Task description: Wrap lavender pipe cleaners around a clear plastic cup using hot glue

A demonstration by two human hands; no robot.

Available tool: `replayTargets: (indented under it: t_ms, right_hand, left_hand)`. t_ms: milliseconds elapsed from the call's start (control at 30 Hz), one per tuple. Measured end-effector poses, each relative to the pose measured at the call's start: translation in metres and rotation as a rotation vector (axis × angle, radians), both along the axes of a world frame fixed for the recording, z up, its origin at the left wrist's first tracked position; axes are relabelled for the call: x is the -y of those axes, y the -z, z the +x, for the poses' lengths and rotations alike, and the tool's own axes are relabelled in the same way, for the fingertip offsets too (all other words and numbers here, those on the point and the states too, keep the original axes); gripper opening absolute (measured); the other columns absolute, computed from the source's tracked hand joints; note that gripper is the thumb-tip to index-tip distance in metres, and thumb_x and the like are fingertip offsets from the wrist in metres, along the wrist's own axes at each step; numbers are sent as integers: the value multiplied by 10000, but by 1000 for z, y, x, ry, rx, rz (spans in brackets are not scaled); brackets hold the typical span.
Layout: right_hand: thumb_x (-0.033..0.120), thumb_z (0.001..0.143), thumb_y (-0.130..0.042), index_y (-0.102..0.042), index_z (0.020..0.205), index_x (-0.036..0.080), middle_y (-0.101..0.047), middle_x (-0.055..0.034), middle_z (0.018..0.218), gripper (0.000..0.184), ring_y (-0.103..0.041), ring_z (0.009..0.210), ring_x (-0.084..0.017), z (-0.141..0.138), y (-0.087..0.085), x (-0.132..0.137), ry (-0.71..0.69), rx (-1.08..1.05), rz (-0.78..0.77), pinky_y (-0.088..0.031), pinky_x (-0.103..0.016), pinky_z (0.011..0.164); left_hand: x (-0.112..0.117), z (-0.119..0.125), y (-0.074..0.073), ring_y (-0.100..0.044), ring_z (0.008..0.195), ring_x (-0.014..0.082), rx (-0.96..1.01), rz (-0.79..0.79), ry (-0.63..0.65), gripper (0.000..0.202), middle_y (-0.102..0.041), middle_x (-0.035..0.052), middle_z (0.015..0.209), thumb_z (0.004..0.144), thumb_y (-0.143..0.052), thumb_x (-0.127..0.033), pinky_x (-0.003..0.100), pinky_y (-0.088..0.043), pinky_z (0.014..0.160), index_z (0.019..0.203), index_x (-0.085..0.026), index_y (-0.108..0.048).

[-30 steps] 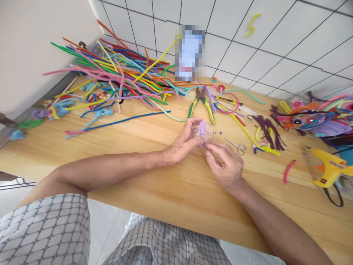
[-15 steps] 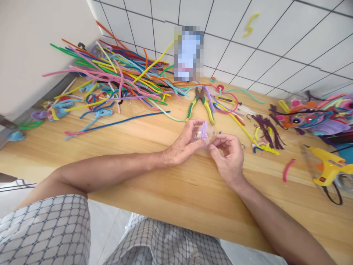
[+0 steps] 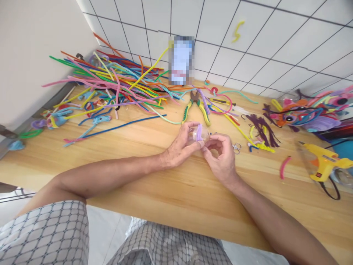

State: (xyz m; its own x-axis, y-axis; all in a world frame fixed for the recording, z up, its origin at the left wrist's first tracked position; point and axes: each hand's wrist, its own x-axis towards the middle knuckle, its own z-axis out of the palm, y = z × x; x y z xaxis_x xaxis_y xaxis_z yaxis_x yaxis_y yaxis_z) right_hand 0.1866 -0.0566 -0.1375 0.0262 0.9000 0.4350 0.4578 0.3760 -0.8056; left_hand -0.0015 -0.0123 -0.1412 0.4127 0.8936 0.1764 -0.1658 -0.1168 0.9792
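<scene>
My left hand grips clear ball w/ purple pipe cleaner partly wrapped, right hand pinching its end; wrap unfinished.

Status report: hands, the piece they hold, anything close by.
Left hand grips clear ball with purple strip. Right hand pinches at it. Pliers just beyond.

A single head-worn camera looks forward and steeply down across a wooden table toward the tiled wall behind it, close enough that the wearer's forearms and checked clothing fill the frame's lower edge nearest the table's front rim. No second view overlaps it.
</scene>
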Motion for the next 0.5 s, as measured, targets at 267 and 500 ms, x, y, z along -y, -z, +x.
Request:
replayTargets:
  t_ms: [267,500]
  right_hand:
    - [257,954,-767,-563,1243,261,-660,-21,1007,355,-716,856,-196,-3,9,-4,1,-5,49,-650,-372,765]
    - [193,930,-701,-643,1178,247,-677,-23,968,261,-670,790,-181,3,-19,-6,62,88,196,-601,-334,711]
  left_hand:
    - [-1,-2,-2,-540,1455,291,-68,36,9,616,-541,137,1493,1009,-719,-468,534,-444,1263,1489,-253,-397]
    - [0,-2,-1,-520,1474,300,-159,46,3,620,-503,141,1515,1004,-729,-493,534,-485,1235,1479,-259,-406]
